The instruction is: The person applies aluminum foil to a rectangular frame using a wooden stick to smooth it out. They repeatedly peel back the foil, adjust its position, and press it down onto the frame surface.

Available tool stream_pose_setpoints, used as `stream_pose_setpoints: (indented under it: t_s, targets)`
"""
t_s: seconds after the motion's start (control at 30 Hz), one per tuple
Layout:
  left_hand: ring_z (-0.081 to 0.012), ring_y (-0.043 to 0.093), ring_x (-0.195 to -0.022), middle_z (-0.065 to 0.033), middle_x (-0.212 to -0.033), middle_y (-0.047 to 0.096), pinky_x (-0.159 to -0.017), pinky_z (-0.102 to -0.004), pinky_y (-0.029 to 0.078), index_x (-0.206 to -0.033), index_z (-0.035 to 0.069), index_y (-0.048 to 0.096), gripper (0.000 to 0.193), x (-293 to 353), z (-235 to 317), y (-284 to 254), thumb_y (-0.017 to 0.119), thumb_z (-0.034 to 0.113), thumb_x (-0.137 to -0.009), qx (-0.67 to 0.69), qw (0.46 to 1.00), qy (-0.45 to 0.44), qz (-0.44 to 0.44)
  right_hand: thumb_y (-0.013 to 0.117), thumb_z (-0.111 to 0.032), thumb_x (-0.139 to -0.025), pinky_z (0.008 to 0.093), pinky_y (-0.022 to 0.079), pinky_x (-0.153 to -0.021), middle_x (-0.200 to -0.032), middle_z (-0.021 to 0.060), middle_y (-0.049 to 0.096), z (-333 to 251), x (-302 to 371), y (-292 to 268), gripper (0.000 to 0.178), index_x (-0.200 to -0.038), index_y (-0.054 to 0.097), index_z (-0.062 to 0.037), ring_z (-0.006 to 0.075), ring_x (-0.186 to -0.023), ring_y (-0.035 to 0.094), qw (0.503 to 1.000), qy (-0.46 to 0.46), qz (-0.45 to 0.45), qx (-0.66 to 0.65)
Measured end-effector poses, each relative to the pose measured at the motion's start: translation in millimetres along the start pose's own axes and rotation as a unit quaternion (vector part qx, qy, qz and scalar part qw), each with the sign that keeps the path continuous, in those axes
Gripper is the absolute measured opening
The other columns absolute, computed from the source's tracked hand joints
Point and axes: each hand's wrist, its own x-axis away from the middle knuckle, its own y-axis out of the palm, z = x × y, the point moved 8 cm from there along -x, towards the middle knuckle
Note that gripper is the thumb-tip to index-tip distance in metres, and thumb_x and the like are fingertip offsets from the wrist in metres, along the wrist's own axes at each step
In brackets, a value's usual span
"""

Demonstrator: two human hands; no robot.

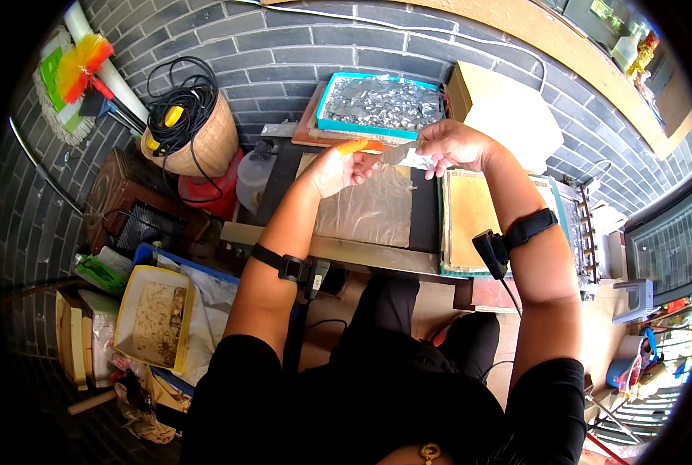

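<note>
Over the bench, my left hand [341, 169] is closed with its fingers curled around the orange end [359, 146] of a small flat piece. The silvery part [408, 156] of that piece stretches toward my right hand [456, 146], whose thumb and fingertips pinch it. Whether the orange and silvery parts are one thing I cannot tell for sure. Below both hands, a thin, wrinkled translucent sheet [369, 208] lies on the dark bench top. Just behind them stands a turquoise-rimmed tray [326, 124] filled with crumpled silver foil pieces [381, 101].
A stack of yellowish sheets [467, 217] lies at the right of the bench, with a cream box [501, 112] behind it. At the left are a wicker basket [218, 139] with coiled black cable and a yellow tray [154, 318]. Brick wall [284, 56] closes the back.
</note>
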Motion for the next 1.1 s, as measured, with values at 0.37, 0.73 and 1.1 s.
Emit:
stream_pose_setpoints:
  t_s: [0.37,0.73,1.1]
  targets:
    - [-0.0104,0.062,-0.075,-0.0056,-0.098,0.067,-0.065,-0.023,0.045,-0.127,0.001,0.055,0.044,-4,-2,-52,0.067,0.006,-0.085,-0.288,0.921,0.052,0.256,0.059,-0.016,-0.09,0.031,0.051,-0.047,-0.078,0.0126,0.067,57,-52,-9,0.023,-0.095,0.064,0.0057,0.0184,-0.057,0.066,0.97,0.094,0.152,0.162]
    - [-0.0291,0.069,-0.083,-0.0173,-0.093,0.071,-0.076,-0.037,0.053,-0.103,0.0,0.065,0.034,-29,-3,-64,0.073,0.014,-0.074,-0.483,0.794,0.108,0.353,0.057,-0.017,-0.084,0.0424,0.055,-0.077,-0.094,0.0206,0.071,103,-99,-28,0.029,-0.1,0.069,0.0035,0.0346,-0.086,0.069,0.858,0.135,0.155,0.47]
    - [-0.0329,0.066,-0.097,-0.017,-0.102,0.068,-0.084,-0.0419,0.052,-0.108,0.002,0.063,0.033,14,15,-62,0.068,0.015,-0.078,-0.59,0.689,0.083,0.412,0.053,-0.011,-0.085,0.0427,0.05,-0.093,-0.123,0.021,0.061,44,-31,5,0.037,-0.119,0.06,0.0016,0.0348,-0.113,0.06,0.826,0.053,0.147,0.542]
